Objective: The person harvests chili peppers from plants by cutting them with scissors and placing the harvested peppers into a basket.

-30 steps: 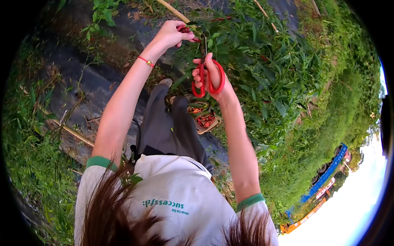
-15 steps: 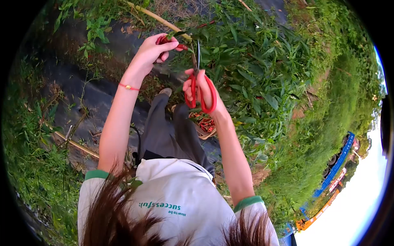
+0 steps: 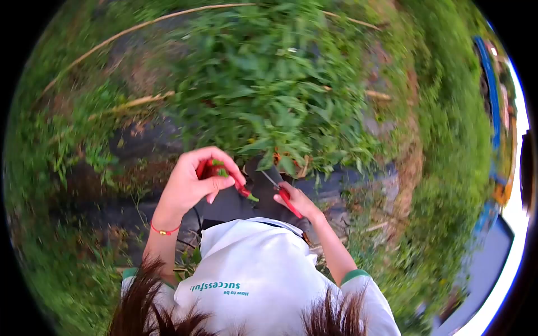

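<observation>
nearest are strands of brown hair [image 3: 140,297] and a white shirt [image 3: 246,263] with green lettering. past the shirt, the left hand [image 3: 196,182], below which a red bracelet [image 3: 166,232] circles the wrist, is partly curled, thumb against fingers, gripping at least 2 red peppers [image 3: 241,187] with green stems; 1 pokes out beyond the fingertips. the right hand [image 3: 300,203] is closed around the red handles of the scissors [image 3: 290,201], blades slanting up and left over the dark trousers [image 3: 224,206], apart from the peppers; whether the blades are parted, i can't tell. further out, leafy green plants [image 3: 280,84] fill the middle, with dark sheeting [image 3: 148,137] to the left and a thin curved pole [image 3: 145,23] arching beyond. farthest, at the right edge, stands a blurred blue structure [image 3: 490,89].
</observation>
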Motion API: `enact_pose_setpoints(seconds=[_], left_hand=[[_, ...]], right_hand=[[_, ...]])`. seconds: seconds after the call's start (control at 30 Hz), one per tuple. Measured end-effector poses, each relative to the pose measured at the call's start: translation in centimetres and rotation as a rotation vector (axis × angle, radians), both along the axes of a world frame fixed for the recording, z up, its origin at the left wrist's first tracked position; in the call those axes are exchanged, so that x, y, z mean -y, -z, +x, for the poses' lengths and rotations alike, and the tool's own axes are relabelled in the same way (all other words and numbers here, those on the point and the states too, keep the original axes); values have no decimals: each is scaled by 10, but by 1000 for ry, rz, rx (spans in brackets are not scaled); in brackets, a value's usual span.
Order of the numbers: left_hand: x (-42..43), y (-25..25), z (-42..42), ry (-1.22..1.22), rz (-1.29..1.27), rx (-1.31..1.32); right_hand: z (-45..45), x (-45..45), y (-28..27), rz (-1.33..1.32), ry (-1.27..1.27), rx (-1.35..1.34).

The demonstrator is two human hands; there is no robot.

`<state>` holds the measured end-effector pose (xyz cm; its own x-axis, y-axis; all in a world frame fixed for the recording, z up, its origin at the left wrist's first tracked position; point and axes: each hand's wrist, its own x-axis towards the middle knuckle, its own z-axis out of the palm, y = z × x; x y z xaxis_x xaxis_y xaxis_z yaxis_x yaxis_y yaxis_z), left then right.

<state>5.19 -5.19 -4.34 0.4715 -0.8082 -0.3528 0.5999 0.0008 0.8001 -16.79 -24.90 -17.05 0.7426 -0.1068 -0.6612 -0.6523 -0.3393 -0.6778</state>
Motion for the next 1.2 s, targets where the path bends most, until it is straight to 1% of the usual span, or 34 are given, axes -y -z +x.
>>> enact_pose_setpoints(seconds=[0.07,0.1,0.13,0.17,0.2,0.23,0.27,0.3,0.37,0.4,0.43,0.5,0.53,0.57,0.63,0.7,0.77,0.8,0.83,0.87,0.9,0.97,1.03,1.07,1.13,1.17,1.2], left_hand=[[39,10,-20,305,82,-38],[58,20,-34,448,128,-101],[73,40,-54,495,119,-152],[91,50,-71,572,178,-176],[110,64,-93,607,252,-255],[124,80,-112,671,273,-267],[139,92,-130,768,315,-245],[150,108,-145,856,356,-226],[179,155,-171,859,474,-480],[197,166,-183,780,537,-448],[210,186,-188,741,550,-439],[238,212,-198,605,649,-472],[249,236,-199,610,657,-477],[264,247,-202,585,702,-436],[280,280,-207,582,737,-351],[291,322,-214,592,768,-343],[298,364,-222,548,735,-324],[289,411,-220,759,624,-329],[288,427,-220,763,639,-334],[283,440,-224,583,858,-344],[275,450,-229,392,1068,-352],[258,427,-228,428,1063,-354],[245,396,-214,488,997,-318],[227,400,-207,479,995,-316],[187,398,-191,808,747,107],[180,377,-188,863,722,394],[161,369,-183,987,791,524]], right_hand=[[-41,23,28,-157,219,-149],[-61,30,44,-213,307,-246],[-85,32,67,-239,476,-236],[-103,36,82,-238,547,-237],[-119,42,95,-182,665,-266],[-132,44,104,-121,776,-296],[-142,47,109,-85,832,-319],[-153,42,130,-76,904,-295],[-163,49,140,41,1040,-293],[-174,46,168,52,1119,-232],[-175,49,168,70,1140,-234],[-168,62,163,310,1416,-198],[-165,69,168,372,1486,-196],[-165,74,179,389,1507,-197],[-166,72,198,361,1673,-157],[-159,82,195,401,1737,-114],[-157,84,204,403,1730,-81],[-153,87,205,416,1736,-89],[-153,88,205,414,1762,-77],[-153,86,203,410,1788,-74],[-154,87,202,414,1790,-97],[-154,82,203,411,1853,-12],[-153,76,198,421,1867,-26],[-153,72,202,442,1895,-63],[-154,64,207,459,1929,-105],[-154,61,205,480,1936,-104],[-161,52,218,520,1929,-73]])
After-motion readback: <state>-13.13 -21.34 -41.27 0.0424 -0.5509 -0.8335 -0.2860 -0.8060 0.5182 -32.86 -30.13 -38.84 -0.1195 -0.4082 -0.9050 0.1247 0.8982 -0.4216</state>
